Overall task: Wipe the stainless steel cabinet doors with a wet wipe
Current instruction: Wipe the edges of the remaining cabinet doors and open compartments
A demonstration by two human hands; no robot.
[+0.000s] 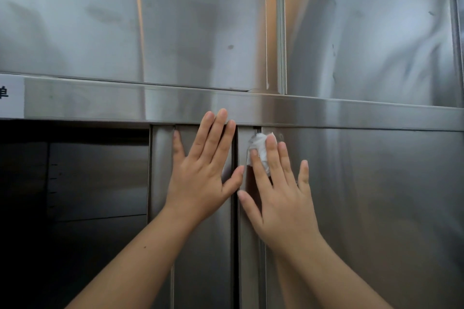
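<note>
The wet wipe is best pressed evenly down the door by the flat right grip, left grip spread flat

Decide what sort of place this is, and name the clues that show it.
Probably a commercial kitchen or similar workplace: stacked stainless steel cabinet doors, a steel rail carrying a printed paper label, and an open compartment.

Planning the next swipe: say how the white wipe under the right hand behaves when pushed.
The wipe is crumpled, so likely floppy and light. Pressed under the right hand, it may bunch. The door looks smooth, so it should slide.
</note>
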